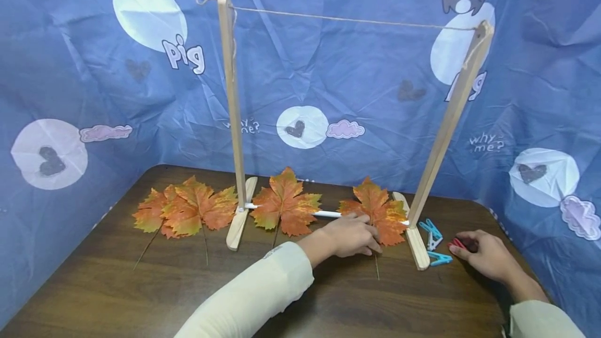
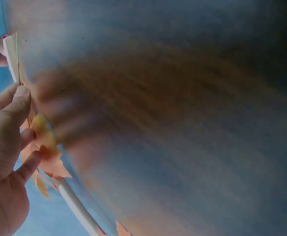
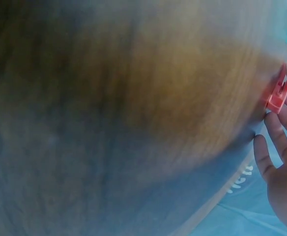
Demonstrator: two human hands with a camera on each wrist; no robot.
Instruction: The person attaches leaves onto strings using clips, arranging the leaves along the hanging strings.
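My left hand (image 1: 349,236) is at the base of the rightmost orange maple leaf (image 1: 373,205). In the left wrist view, its thumb and forefinger pinch the leaf's thin stem (image 2: 18,59). My right hand (image 1: 490,254) is low over the table's right side and pinches a red clothespin (image 3: 278,96) between thumb and fingers. Blue clothespins (image 1: 440,259) and a pale one (image 1: 431,242) lie just left of that hand. Above, a string (image 1: 352,18) runs between two wooden posts (image 1: 443,137) of a stand.
Another maple leaf (image 1: 286,202) lies between the posts, over the white rod (image 1: 327,214) joining the stand's wooden feet (image 1: 241,220). Two overlapping leaves (image 1: 197,207) lie left of the stand. A blue printed cloth (image 1: 300,67) surrounds the brown table (image 1: 141,296).
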